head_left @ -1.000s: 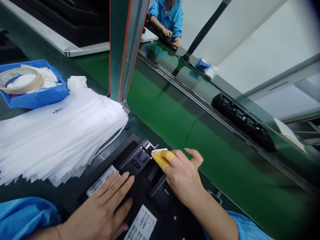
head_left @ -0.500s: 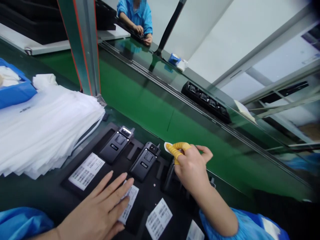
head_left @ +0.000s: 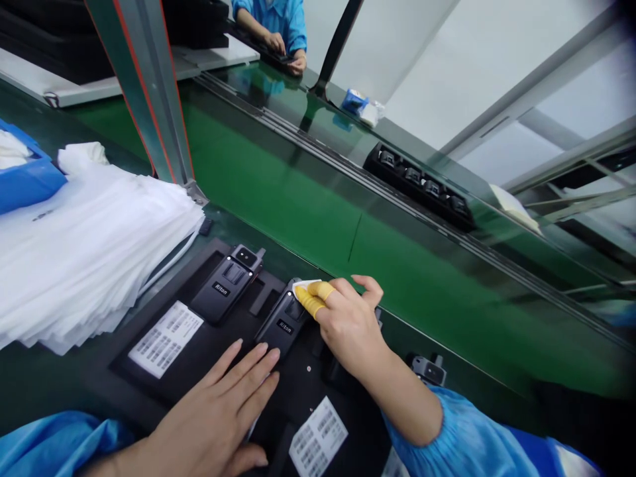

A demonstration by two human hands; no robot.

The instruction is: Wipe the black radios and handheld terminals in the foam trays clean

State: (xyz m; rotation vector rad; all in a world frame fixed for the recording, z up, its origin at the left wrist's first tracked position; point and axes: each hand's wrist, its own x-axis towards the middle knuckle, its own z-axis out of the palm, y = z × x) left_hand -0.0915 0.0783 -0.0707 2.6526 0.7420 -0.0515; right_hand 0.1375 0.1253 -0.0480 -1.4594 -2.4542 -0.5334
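A black foam tray [head_left: 112, 358] holds several black handsets marked "Riton", each with a stubby antenna. My right hand [head_left: 350, 331], with yellow finger covers on thumb and finger, pinches a small white wipe [head_left: 304, 285]. It presses the wipe against the top end of the middle handset [head_left: 279, 326], partly covering its camera area. My left hand [head_left: 218, 404] lies flat with fingers stretched, fingertips at the lower end of that handset. To its left rests another handset [head_left: 222, 288], uncovered. Barcode label sheets [head_left: 166, 339] lie in the tray; one is mostly hidden under my left hand.
A pile of white bags [head_left: 94, 252] lies at left beside a blue bin [head_left: 30, 182]. A metal post [head_left: 149, 93] and green partition [head_left: 298, 212] stand behind the tray. Across it, a person [head_left: 278, 33] handles something small near a black tray of parts [head_left: 417, 185].
My right hand has moved left with the wipe, from beyond the middle handset onto its top end. My left hand has shifted slightly right, to that handset's lower end.
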